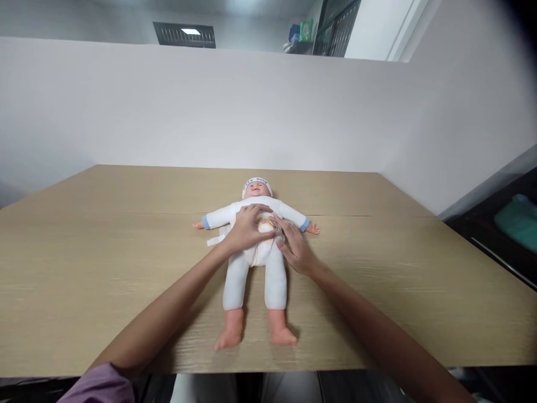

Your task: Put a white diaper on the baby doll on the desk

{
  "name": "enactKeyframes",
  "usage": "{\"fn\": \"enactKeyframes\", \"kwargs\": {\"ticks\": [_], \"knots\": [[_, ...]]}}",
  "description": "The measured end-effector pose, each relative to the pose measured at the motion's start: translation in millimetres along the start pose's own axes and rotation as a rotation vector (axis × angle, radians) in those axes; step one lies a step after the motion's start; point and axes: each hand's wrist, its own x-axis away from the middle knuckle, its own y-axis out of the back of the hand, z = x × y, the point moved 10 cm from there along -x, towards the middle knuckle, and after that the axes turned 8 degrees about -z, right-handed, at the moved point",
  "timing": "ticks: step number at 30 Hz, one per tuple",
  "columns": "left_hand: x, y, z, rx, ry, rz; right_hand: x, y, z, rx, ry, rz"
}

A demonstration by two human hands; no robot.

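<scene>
A baby doll [276, 282] lies on its back with its head away from me, arms spread and feet towards me. It has a white body, blue cuffs and a white headband with lettering. A white diaper [259, 257] with a small coloured print is around its hips. My left hand [247, 228] rests on the left of the diaper's front, thumb and fingers apart. Opposite it, my right hand [297, 246] touches the diaper's right side with its fingers stretched out. A white diaper tab [216, 240] sticks out at the left. The hands partly cover the diaper's waist.
The doll lies on a wide wooden table [126, 291], whose front edge is close to me. A pale partition [235, 106] rises behind it. At the right stands a dark shelf or box with a green item [518, 221] on it.
</scene>
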Motion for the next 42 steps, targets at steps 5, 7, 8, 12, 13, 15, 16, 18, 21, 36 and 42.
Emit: {"fn": "enactKeyframes", "kwargs": {"ticks": [5,7,8,12,13,15,16,18,21,36,42], "knots": [[26.7,46.1,41.0,0.064,0.044,-0.084,-0.9,1.8,-0.6,0.024,0.037,0.026],[43.4,63.8,66.5,-0.079,0.088,-0.115,-0.8,2.0,2.8,0.080,0.068,0.044],[51.8,70.6,78.8,-0.155,0.109,-0.120,-1.1,2.9,4.7,0.110,0.079,0.043],[75.7,85.7,116.7,-0.420,0.201,-0.101,-10.2,9.9,18.3,0.201,0.088,-0.023],[78.5,85.5,123.0,-0.455,0.228,-0.076,-15.5,11.6,23.9,0.215,0.081,-0.051],[81.2,82.4,132.0,-0.483,0.279,-0.012,-29.9,9.7,38.1,0.236,0.078,-0.080],[81.5,80.7,134.6,-0.482,0.299,0.014,-38.8,5.4,46.3,0.246,0.083,-0.075],[81.5,79.7,138.1,-0.463,0.333,0.040,-58.6,-8.5,60.4,0.268,0.087,-0.035],[82.4,82.2,143.9,-0.409,0.385,0.048,-86.6,-33.9,67.6,0.308,0.034,0.039],[61.2,84.0,127.9,0.252,0.517,-0.131,-98.1,-110.4,54.2,0.317,0.213,0.598],[37.4,78.0,97.0,0.304,0.476,-0.096,-106.1,-72.9,61.9,0.493,0.145,0.177]]}}
